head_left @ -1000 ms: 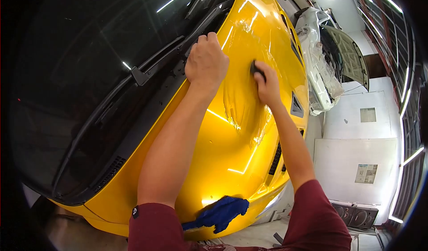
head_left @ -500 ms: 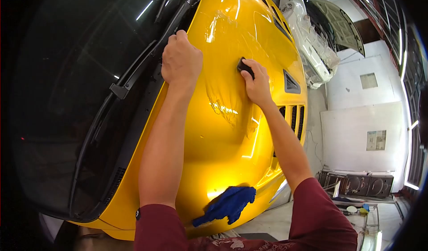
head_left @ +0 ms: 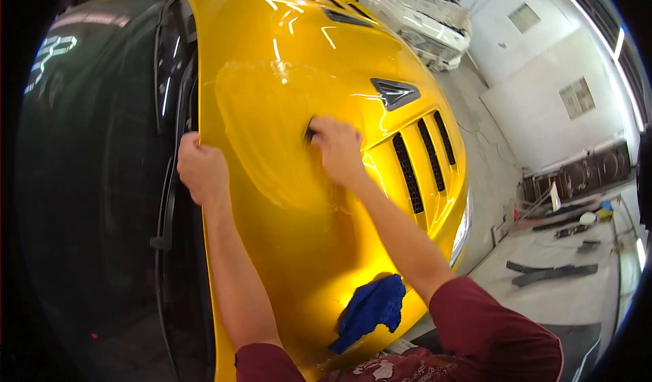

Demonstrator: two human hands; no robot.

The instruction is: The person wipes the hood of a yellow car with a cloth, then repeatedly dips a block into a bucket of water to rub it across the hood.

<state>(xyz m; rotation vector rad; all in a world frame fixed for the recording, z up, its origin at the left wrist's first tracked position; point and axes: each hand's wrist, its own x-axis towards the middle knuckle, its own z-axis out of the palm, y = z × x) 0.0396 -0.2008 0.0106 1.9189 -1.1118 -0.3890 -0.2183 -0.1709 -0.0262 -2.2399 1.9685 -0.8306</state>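
Note:
A glossy yellow car hood [head_left: 272, 246] fills the middle of the view, with a wet-looking smeared patch on its upper part. My left hand [head_left: 203, 168] is closed on the hood's edge beside the windshield. On the hood, my right hand [head_left: 337, 148] is closed around a small black block [head_left: 310, 130], held at the right border of the smeared patch; the hand is slightly blurred. A crumpled blue cloth [head_left: 371, 312] lies on the hood near my body, touched by neither hand.
The dark windshield [head_left: 95, 178] and wiper are at the left. Hood vents [head_left: 407, 171] lie right of my right hand. A car partly covered in plastic [head_left: 414, 19] stands at the back. Black strips [head_left: 553, 273] lie on a surface at the right.
The view has shifted and turned, showing more of the hood's vents. On the hood, my right hand with the black block is nearer my body. My left hand still holds the edge.

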